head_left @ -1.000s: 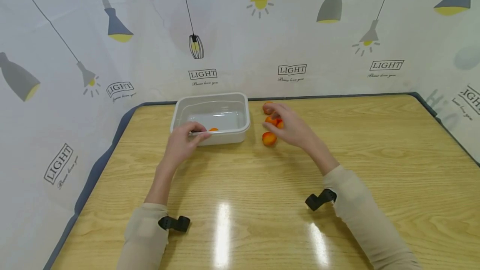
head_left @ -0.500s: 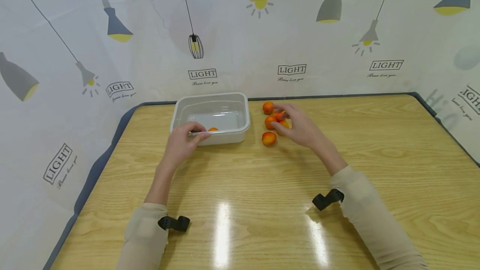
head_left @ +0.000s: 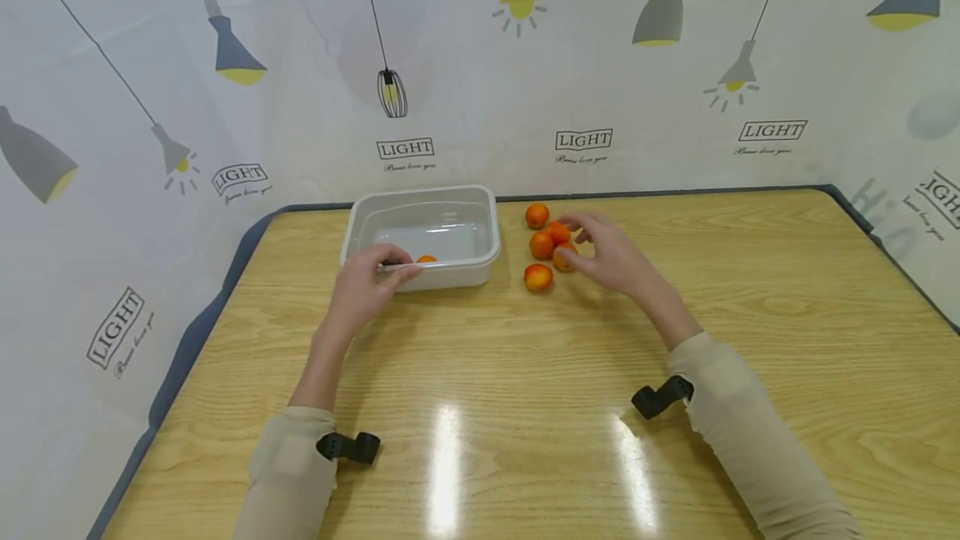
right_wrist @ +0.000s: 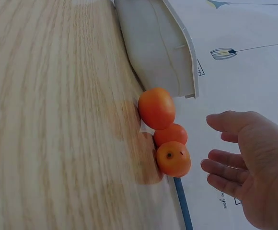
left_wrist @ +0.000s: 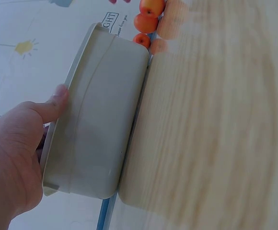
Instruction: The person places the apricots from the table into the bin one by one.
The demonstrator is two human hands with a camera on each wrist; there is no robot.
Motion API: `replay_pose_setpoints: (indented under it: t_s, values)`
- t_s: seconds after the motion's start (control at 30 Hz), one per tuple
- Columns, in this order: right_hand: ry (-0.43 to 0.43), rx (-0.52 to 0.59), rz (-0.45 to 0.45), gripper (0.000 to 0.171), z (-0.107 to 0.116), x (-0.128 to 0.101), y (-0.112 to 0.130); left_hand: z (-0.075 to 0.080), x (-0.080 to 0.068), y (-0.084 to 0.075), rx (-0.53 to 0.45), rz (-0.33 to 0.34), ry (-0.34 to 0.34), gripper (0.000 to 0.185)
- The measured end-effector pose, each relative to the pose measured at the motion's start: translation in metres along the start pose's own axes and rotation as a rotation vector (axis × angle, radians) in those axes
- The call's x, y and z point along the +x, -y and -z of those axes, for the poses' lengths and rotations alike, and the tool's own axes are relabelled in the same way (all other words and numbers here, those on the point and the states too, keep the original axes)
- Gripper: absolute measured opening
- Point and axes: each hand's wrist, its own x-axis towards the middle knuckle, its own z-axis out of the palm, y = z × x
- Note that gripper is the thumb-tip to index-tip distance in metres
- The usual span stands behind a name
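Note:
My left hand [head_left: 365, 286] pinches the near rim of a light grey plastic basin [head_left: 457, 275], thumb outside and fingers over the inside. The left wrist view shows the thumb [left_wrist: 57, 100] along the basin's outer lip. An orange fruit [head_left: 427, 258] peeks above the rim from inside. To the right of the basin, several round orange-red fruits lie on the table, among them a far one [head_left: 537, 215] and a near one [head_left: 537, 277]. My right hand [head_left: 611, 257] is at the right side of this group, fingers loosely bent and holding nothing; its thumb tip overlaps one fruit [head_left: 565, 263].
The wooden table [head_left: 480, 365] runs up to a white backdrop [head_left: 465, 40] printed with lamps. The basin and fruits sit near the table's back edge. Black camera mounts [head_left: 351, 447] are strapped on both beige sleeves.
My right hand has drawn back to the right from over the fruits, uncovering more of them. The left hand and basin have stayed in place.

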Motion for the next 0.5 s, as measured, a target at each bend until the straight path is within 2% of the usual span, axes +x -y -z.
replay_pose_setpoints:
  t_s: [0.5]
  values:
    - [0.053,-0.025,-0.056,0.041,-0.004,-0.001,-0.015,0.001,0.000,0.000,0.002,0.009,-0.010,0.019]
